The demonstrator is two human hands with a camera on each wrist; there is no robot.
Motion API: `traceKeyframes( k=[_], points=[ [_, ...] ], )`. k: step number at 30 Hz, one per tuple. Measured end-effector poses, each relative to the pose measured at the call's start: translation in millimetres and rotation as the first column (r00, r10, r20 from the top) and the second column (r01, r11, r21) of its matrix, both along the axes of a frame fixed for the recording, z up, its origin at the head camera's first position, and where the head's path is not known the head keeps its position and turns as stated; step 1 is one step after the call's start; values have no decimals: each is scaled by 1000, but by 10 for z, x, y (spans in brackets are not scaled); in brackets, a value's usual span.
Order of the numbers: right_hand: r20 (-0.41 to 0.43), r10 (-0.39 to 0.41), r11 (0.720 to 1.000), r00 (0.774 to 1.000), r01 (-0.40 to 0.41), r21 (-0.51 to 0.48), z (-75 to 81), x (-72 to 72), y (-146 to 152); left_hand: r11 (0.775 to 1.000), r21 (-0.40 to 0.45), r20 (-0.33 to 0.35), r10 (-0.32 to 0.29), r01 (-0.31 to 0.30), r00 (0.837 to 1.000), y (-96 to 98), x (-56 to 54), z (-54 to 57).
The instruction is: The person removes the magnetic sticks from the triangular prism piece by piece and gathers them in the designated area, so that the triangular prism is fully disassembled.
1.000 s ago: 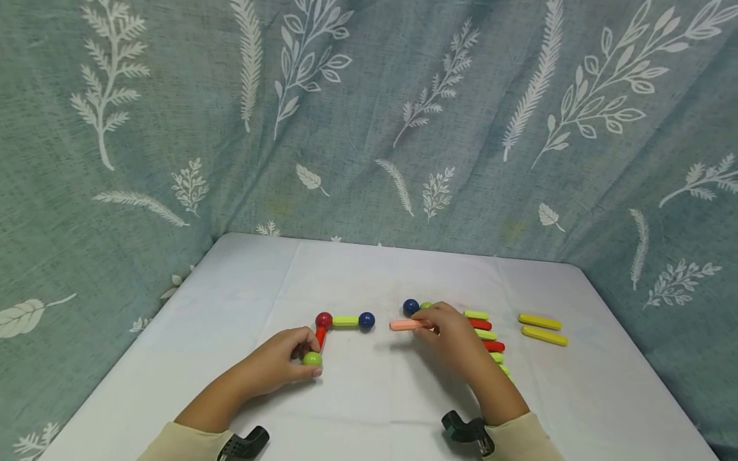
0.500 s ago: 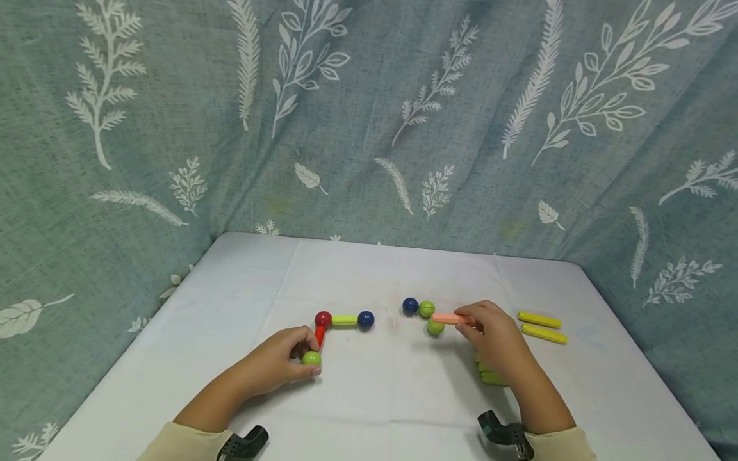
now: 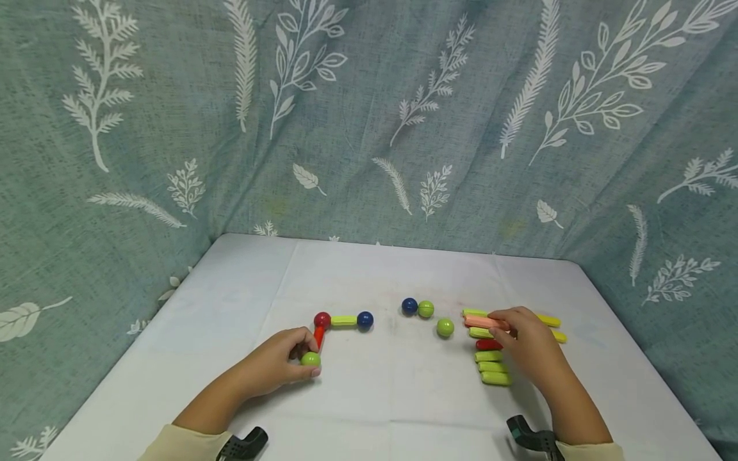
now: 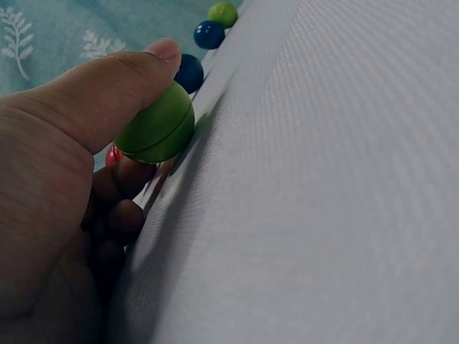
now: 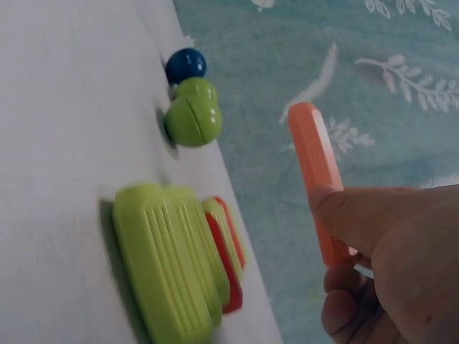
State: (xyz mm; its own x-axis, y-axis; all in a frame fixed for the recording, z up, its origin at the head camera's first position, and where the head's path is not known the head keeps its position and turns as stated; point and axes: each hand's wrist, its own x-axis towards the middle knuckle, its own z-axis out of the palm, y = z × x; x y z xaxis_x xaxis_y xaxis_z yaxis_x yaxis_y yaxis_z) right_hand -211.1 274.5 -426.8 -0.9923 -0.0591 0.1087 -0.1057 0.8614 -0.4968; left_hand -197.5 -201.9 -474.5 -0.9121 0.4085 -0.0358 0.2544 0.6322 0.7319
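Note:
My left hand (image 3: pixel 277 358) holds a green ball (image 4: pixel 158 129) between thumb and fingers, low over the white table. From that ball a red stick (image 3: pixel 319 336) runs to a red ball (image 3: pixel 322 320). A light green stick (image 3: pixel 344 320) joins the red ball to a blue ball (image 3: pixel 365 321). On the right side, my right hand (image 3: pixel 530 339) pinches an orange stick (image 5: pixel 315 158) by one end. In the head view the orange stick overlaps the far part of a row of light green sticks (image 3: pixel 496 378) and a red stick (image 3: pixel 487 344).
Between the hands, toward the back, lie a loose blue ball (image 3: pixel 409 306), a green ball (image 3: pixel 425 308) beside it and another green ball (image 3: pixel 444 328). Two yellow sticks (image 3: pixel 548 320) lie partly hidden behind the right hand. A patterned curtain (image 3: pixel 357 128) borders the table.
My right hand has carried the orange stick rightward, from near the loose balls to over the row of sticks. One loose green ball has shifted slightly right. The left hand stays put.

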Motion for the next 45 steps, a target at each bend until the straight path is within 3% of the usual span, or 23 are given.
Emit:
traceKeyframes(
  k=[7,15,20,27,37,41,45],
  points=[
    [-8,-15,997,1000,15,73,-51,46,257,1000,-7,1,7,-7,1000,-6,-4,4],
    [137,-130,988,982,117,100,-146,25,625,1000,5,2,-12,12,1000,8,-18,-15],
    [183,-171,980,968,148,134,-213,8,783,1000,5,6,-4,4,1000,16,-15,-17],
    [173,-209,967,962,178,180,-327,-31,863,1000,5,9,2,-2,1000,12,-8,2],
    [189,-256,961,948,228,158,-281,-40,752,1000,2,2,3,-3,1000,4,-6,0],
    [107,-237,970,966,229,79,-203,18,465,1000,2,6,5,-5,1000,-3,-5,-6],
    [72,-142,990,987,142,1,-130,42,121,1000,3,10,5,-5,1000,4,-9,-15]
  ],
)
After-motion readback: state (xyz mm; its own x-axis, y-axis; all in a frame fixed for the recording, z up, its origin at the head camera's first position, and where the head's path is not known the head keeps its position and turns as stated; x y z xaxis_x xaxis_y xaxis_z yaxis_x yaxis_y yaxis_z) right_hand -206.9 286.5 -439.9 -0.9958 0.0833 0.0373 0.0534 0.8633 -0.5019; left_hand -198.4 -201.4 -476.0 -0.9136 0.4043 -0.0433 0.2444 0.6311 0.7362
